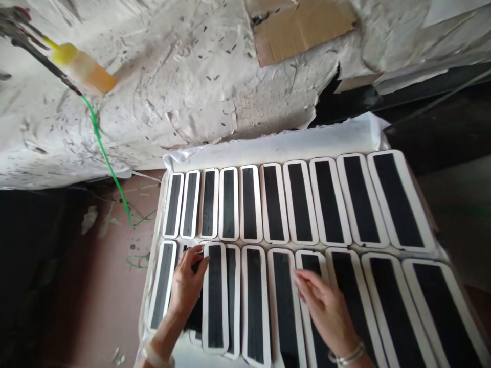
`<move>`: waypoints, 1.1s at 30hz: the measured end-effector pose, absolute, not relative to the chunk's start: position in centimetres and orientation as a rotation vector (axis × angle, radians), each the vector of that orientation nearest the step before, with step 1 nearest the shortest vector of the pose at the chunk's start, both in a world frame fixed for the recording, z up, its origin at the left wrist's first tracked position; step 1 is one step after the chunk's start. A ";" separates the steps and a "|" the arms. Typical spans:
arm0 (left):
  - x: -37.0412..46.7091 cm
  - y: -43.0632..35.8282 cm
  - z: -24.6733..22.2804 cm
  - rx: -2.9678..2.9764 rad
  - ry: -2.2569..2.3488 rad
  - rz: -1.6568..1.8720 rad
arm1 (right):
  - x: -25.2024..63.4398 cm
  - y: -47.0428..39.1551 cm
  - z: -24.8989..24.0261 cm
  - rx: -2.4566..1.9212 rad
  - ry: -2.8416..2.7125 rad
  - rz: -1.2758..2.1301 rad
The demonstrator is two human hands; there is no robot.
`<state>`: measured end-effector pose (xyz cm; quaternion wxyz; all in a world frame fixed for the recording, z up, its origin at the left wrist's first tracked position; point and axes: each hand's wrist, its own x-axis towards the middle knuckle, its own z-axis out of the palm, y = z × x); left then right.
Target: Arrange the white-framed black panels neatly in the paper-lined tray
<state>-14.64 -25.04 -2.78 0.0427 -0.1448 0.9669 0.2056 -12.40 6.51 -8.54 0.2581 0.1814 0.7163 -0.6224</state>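
Crumpled, stained white paper point(184, 76) covers the surface at the top of the head view, with a torn piece of cardboard point(303, 25) lying on it and dark, unreadable gaps to the right and lower left.

At the left hand point(187, 283), the fingers point(195, 254) curl loosely around the top corner of a raised strip point(215, 296), a long black panel with a white rounded border. That strip sits lifted above its neighbours and overlaps the one to its right; whether the thumb pinches it or only rests on it cannot be told, since the palm hides the piece beneath. The right hand point(326, 306) lies flat and open, fingers point(307, 281) stretched leftward, touching the near-row strips point(286, 306) just right of the middle. A bracelet point(347, 355) circles that wrist, and both forearms are cut off by the bottom edge.

All the pieces lie side by side in two rows on a white sheet point(276, 145), which bears them like a tray; the far row point(299, 202) is complete and lined up, well apart from both hands. The near row's lower ends run out of view.

Further out, at top left, a yellow-capped bottle point(82, 66) with amber liquid lies tilted beside a dark tool point(23, 36) that is half cut off, and a green wire point(107, 158) trails from there down over a reddish floor point(111, 286).
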 end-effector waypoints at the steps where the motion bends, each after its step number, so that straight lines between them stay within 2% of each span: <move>1: -12.4 -26.3 -2.6 -0.548 2.924 0.616 | -10.5 4.7 -8.2 0.524 1.823 -1.681; 4: -6.6 -27.9 -2.7 -0.902 2.701 0.735 | -6.6 -0.6 -7.1 0.526 1.616 -1.645; 7: -3.4 -27.7 -3.0 -1.000 2.603 0.847 | -5.0 -5.4 -6.2 0.424 1.658 -1.575; 14: -2.5 -29.3 -3.2 -0.779 2.763 0.747 | -4.4 -13.9 -5.7 0.430 2.262 -1.245; 20: -1.5 -31.8 -4.1 -0.614 2.719 0.876 | -4.7 -16.5 -5.7 0.815 2.141 -1.271; 23: -1.5 -32.5 -3.9 -0.664 2.647 1.031 | -5.5 -17.4 -4.4 0.782 2.109 -1.294; 28: -1.9 -33.7 -1.5 -0.977 2.338 1.335 | -3.8 -20.4 -1.4 0.677 1.749 -1.704; 33: -3.0 -36.3 3.4 -1.006 2.187 1.633 | 0.0 -20.2 1.0 0.714 1.998 -1.483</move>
